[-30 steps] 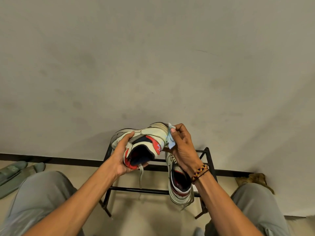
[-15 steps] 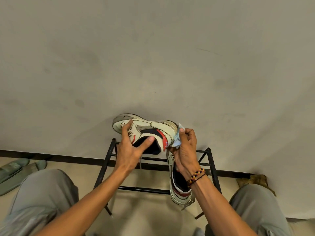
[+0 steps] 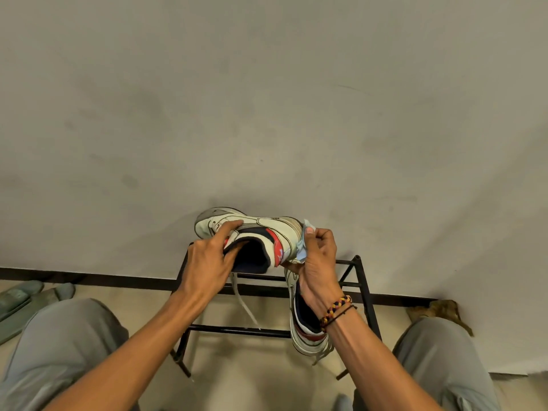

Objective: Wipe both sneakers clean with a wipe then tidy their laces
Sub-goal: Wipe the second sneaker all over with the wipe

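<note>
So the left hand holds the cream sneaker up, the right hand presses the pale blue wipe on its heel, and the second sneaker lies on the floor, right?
Not quite. In the head view the second cream sneaker rests on the black metal rack, not the floor. The rest stands: the left hand holds the cream sneaker up, and the right hand presses the pale blue wipe on its heel.

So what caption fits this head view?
Left hand holds a sneaker; right hand presses a wipe to its heel.
</note>
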